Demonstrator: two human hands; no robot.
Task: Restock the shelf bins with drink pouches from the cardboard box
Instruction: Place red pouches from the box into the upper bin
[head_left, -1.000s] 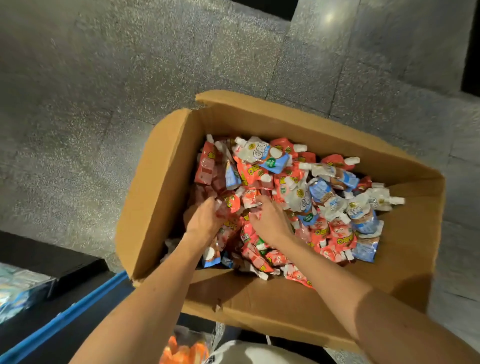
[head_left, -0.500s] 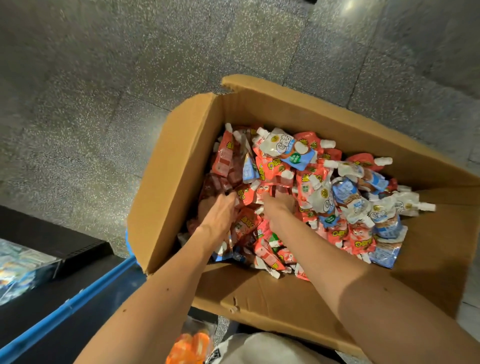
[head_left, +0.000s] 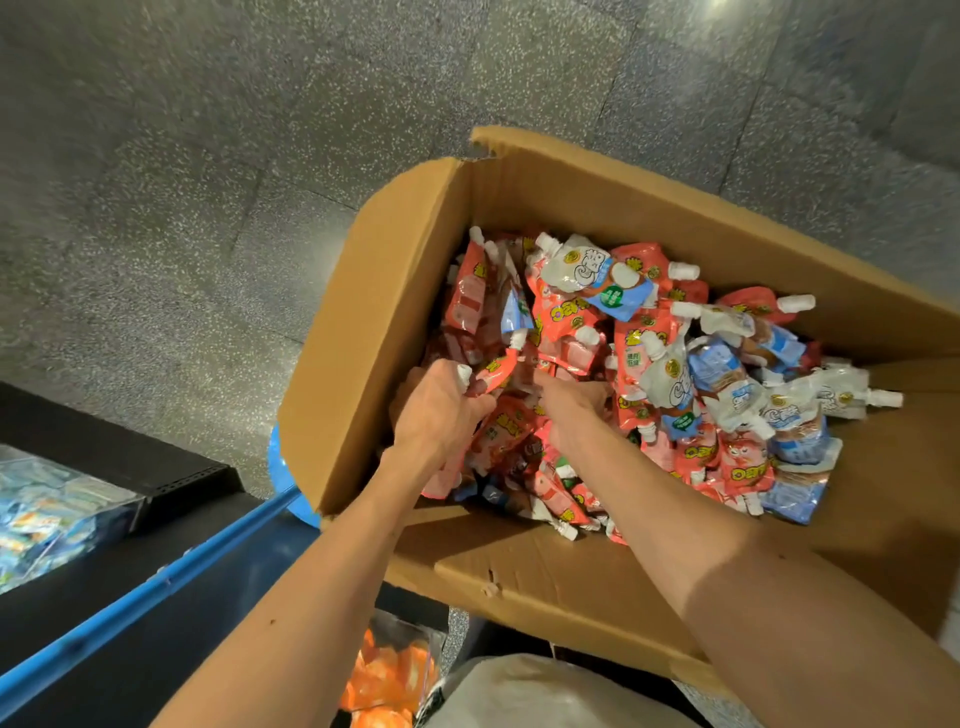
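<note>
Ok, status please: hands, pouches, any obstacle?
Left hand grips red pouch. Right hand buried in pouch pile, grip unclear. Cardboard box open, nothing blocking.

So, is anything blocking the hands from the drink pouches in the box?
Nothing visible. The cardboard box is open-topped; the left hand grips a red pouch and the right hand reaches into the pile.

One box (head_left: 374, 338), two hands (head_left: 441, 410) (head_left: 571, 405) (pouches (head_left: 597, 275): dozens).
</note>
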